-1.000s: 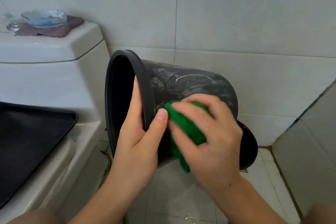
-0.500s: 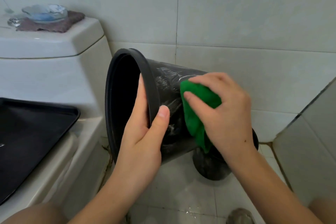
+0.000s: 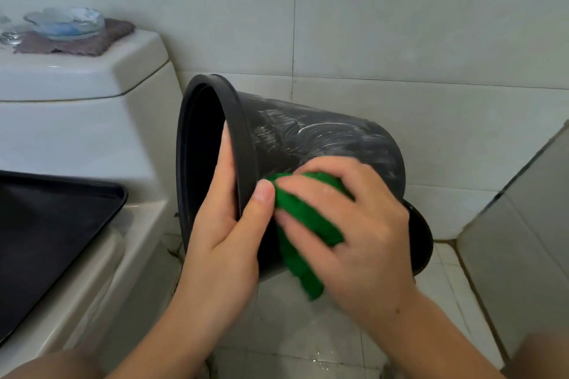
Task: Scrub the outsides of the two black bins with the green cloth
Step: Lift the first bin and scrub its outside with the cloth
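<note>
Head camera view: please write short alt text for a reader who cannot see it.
A left hand grips the rim of a tilted black bin while the right hand presses a green cloth against its soapy side. A white toilet stands left of it.

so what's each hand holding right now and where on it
The left hand grips the tilted black bin by its rim, thumb outside, fingers inside. The right hand holds the bunched green cloth against the bin's side.

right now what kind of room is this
Most likely a bathroom: a white toilet with its cistern stands at the left, and the wall and wet floor are tiled.
</note>
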Available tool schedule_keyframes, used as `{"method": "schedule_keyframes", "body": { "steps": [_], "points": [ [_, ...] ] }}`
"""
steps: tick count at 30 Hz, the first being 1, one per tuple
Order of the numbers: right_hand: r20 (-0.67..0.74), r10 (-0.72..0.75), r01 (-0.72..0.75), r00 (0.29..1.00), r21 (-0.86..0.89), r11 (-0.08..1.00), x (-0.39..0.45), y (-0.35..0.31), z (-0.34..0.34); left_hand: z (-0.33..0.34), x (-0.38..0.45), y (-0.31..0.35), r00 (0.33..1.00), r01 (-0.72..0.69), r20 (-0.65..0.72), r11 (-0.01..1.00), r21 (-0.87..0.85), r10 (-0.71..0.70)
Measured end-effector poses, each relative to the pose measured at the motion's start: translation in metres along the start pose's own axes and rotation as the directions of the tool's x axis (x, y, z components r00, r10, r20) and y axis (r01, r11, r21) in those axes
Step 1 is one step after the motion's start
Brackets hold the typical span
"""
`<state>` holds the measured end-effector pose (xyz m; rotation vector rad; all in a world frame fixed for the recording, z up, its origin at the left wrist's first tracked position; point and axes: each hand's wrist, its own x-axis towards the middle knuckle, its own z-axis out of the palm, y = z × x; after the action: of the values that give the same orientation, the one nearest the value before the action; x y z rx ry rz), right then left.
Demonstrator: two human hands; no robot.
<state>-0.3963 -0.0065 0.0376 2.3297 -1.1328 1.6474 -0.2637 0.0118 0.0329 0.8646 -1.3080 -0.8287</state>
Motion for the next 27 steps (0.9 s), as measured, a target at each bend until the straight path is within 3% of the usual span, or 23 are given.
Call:
{"method": "schedule_keyframes", "body": {
  "steps": [2,4,7,12,13,16,18,23,25,27],
  "points": [
    [-0.026,0.182,-0.181,0.983,0.030,0.983,0.013,0.028,-0.002,0.001,0.000,0.001,1.000,-0.002,-0.008,1.000,0.006,0.002],
    [-0.045,0.398,-0.396,0.916,0.037,0.917,0.025,0.062,-0.007,0.001,-0.002,0.002,1.000,-0.003,-0.012,1.000,0.003,0.003],
    [-0.077,0.520,-0.522,0.851,-0.008,0.853,0.021,0.074,-0.013,-0.001,-0.004,0.002,1.000,-0.017,0.002,1.000,0.007,0.017],
    [0.044,0.130,-0.130,0.991,0.009,0.991,-0.003,0.013,-0.005,-0.002,0.000,0.005,0.999,0.008,-0.032,0.999,-0.053,-0.009],
    [0.048,0.122,-0.123,0.991,0.013,0.992,-0.001,0.019,-0.005,-0.002,0.001,0.005,0.999,0.016,-0.043,0.998,-0.064,-0.019],
    [-0.071,0.378,-0.379,0.923,0.002,0.926,0.007,0.059,-0.007,-0.002,0.002,0.008,0.998,0.027,-0.048,0.997,-0.069,-0.030],
    [-0.124,0.420,-0.426,0.899,-0.027,0.904,0.002,0.059,-0.003,-0.001,0.003,0.007,0.998,0.022,-0.063,0.999,-0.046,-0.025],
    [-0.065,-0.003,0.003,0.998,-0.012,1.000,-0.035,-0.012,0.024,-0.003,0.009,0.001,0.989,0.063,-0.126,0.995,-0.076,-0.073],
    [-0.047,-0.043,0.043,0.998,-0.006,0.999,-0.031,-0.005,0.026,-0.003,0.010,0.000,0.987,0.084,-0.130,0.992,-0.091,-0.095],
    [-0.095,0.049,-0.051,0.994,-0.026,0.998,-0.018,0.010,0.026,-0.002,0.011,0.000,0.987,0.091,-0.126,0.992,-0.091,-0.102]
  ]
}}
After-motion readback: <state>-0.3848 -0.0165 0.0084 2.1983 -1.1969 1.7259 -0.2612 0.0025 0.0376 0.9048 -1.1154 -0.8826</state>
